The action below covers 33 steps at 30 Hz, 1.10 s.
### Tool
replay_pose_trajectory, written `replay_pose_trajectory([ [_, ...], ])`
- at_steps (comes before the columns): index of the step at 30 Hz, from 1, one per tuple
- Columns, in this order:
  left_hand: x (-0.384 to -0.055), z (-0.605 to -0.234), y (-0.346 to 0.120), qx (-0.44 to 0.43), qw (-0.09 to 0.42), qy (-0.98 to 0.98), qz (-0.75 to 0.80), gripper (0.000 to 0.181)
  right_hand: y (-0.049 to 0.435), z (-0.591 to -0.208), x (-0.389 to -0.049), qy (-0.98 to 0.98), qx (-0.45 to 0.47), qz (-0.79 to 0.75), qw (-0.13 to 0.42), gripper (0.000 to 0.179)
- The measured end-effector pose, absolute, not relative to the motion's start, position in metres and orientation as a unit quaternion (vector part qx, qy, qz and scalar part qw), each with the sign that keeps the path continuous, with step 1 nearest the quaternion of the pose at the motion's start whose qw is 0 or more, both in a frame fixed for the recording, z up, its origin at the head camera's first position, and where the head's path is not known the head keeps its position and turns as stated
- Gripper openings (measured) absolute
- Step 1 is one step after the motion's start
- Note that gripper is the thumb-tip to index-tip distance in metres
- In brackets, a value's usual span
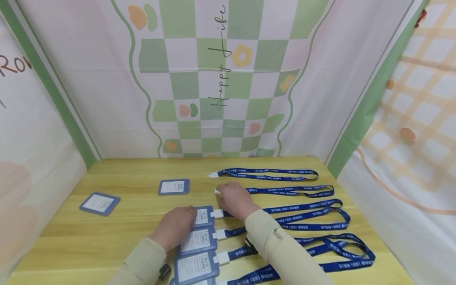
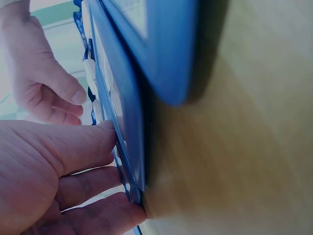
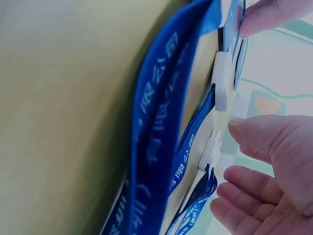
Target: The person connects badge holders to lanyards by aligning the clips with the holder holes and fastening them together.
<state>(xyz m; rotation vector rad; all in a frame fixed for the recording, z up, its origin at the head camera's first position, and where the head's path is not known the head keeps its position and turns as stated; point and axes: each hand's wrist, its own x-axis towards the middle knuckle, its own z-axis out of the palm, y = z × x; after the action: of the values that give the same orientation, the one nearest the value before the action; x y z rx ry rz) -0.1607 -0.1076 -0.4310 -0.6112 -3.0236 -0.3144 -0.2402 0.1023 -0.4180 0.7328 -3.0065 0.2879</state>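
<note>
My left hand (image 1: pixel 174 226) grips the left end of the uppermost blue ID card holder (image 1: pixel 204 216) in a column of several. In the left wrist view the thumb (image 2: pixel 93 139) lies against holder edges and the fingertips reach the table. A white clip (image 1: pixel 218 214) joins that holder to a navy lanyard (image 1: pixel 303 207). My right hand (image 1: pixel 235 200) hovers just above, beside the white clip (image 1: pixel 217 192) of another lanyard (image 1: pixel 292 191). Its fingers are loosely bent and hold nothing in the right wrist view, apart from the nearby clip (image 3: pixel 210 152).
Two separate card holders lie on the wooden table (image 1: pixel 117 245): one (image 1: pixel 173 187) at the back, one (image 1: pixel 100 204) further left. A lanyard (image 1: pixel 267 173) with a white clip lies furthest back. Looped straps spread across the right side. Patterned cloth (image 1: pixel 228 130) hangs behind the table.
</note>
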Motion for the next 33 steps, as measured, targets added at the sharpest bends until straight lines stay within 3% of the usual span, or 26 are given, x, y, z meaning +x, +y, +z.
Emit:
replay_pose_trajectory([
  [33,-0.16,-0.432,-0.107,-0.192,0.025,-0.976,-0.099,0.008,0.094,-0.429,-0.256,-0.976,0.197,0.088,-0.03,0.045],
])
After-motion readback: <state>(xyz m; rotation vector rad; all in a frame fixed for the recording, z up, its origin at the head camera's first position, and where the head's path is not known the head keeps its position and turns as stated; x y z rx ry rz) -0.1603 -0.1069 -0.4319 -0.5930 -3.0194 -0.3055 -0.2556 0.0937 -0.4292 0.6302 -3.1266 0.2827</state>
